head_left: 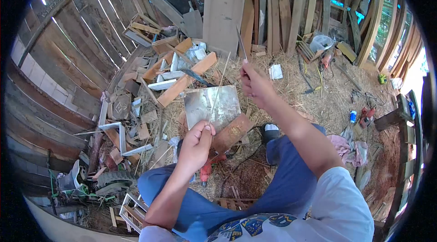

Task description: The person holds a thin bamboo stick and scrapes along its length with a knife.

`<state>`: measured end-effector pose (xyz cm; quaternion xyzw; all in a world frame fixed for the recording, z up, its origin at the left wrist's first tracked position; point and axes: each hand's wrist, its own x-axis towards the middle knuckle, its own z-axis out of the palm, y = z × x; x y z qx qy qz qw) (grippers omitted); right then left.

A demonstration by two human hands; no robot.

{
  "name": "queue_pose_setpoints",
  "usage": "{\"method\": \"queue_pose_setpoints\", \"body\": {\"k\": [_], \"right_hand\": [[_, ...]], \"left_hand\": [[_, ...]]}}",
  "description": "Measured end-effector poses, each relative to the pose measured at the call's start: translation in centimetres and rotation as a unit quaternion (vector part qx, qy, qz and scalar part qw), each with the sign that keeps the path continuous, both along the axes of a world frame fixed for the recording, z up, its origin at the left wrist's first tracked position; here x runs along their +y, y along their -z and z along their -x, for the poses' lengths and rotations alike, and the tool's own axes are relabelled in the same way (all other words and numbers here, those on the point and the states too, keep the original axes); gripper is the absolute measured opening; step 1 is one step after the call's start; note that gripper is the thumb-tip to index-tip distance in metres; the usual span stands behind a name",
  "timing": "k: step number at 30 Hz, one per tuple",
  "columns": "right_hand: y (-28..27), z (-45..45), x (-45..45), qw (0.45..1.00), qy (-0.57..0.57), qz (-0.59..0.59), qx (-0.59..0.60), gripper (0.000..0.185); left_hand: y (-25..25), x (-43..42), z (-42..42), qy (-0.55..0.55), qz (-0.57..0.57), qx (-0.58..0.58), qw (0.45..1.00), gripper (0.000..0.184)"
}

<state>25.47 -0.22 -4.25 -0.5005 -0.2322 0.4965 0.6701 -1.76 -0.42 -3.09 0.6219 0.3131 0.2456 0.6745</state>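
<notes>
My left hand point(198, 139) is closed, thumb and fingers pinching the lower end of a thin, pale stick point(222, 78). It slants upward and away from me. Higher and to the right, my right hand point(256, 85) is wrapped round the handle of a knife point(241, 44), whose narrow blade points up and away, apart from the stick. Beneath the stick lies a worn, shiny metal sheet point(227, 101). Against its near right edge rests a reddish-brown wood block point(233, 133). Between my legs, a red tool point(206, 171) is partly hidden by my left hand and forearm.
A pile of wood offcuts point(191, 78) spreads to the left. Tall boards point(225, 10) lean on the back wall. To the right are a blue can point(353, 116), a pink cloth point(348, 148) and a wooden bench point(393, 117). Straw and shavings cover the ground.
</notes>
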Motion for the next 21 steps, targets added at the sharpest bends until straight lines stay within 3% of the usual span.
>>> {"method": "queue_pose_setpoints", "body": {"k": [3, 5, 21], "right_hand": [[-1.8, 1.7, -0.6, 0.997, -0.029, -0.048, 0.054, 0.033], [-2.4, 2.1, -0.9, 0.997, -0.018, -0.069, 0.010, 0.026], [-2.9, 0.1, -2.0, 0.987, -0.025, -0.142, 0.072, 0.012]], "left_hand": [[-0.1, -0.2, -0.1, 0.005, -0.029, 0.043, 0.999, 0.020], [0.7, -0.4, -0.2, -0.006, -0.136, 0.048, 0.990, 0.018], [-2.8, -2.6, -2.2, 0.011, -0.088, 0.072, 0.993, 0.017]]}}
